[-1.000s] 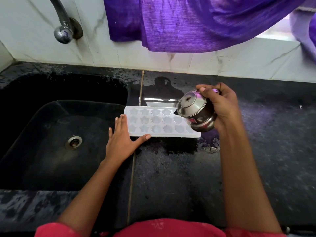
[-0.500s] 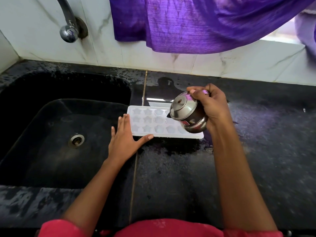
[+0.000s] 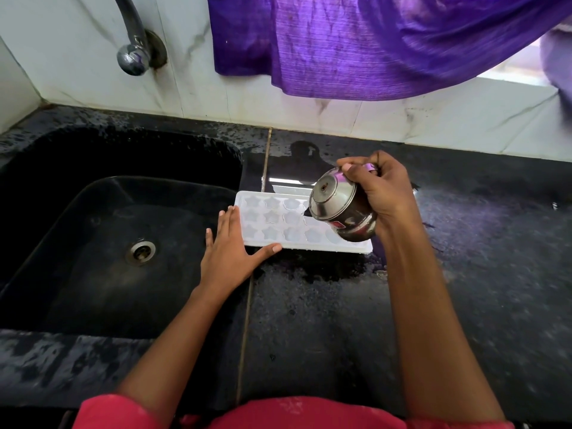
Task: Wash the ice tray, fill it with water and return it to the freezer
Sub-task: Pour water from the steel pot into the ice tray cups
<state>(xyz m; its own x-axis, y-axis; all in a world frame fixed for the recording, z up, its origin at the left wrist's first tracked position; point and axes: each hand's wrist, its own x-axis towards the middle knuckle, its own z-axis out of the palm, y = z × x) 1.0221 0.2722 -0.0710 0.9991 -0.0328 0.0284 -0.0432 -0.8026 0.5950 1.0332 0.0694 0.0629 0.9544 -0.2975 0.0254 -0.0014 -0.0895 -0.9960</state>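
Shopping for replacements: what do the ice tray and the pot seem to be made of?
The ice tray looks like white, slightly translucent moulded plastic with a matte finish: soft-edged star cells. The pot looks like polished metal, probably stainless steel: bright mirror-like reflections with a purple tint.

Red lbl (image 3: 338, 225) on pot (image 3: 332, 199): illegible.

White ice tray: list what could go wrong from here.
The tilted round steel pot in the right hand hangs over the white plastic ice tray's right end; water may overflow onto the wet black counter.
The tray's left end lies at the black sink's rim, steadied only by the flat left hand; it could slide or tip in.
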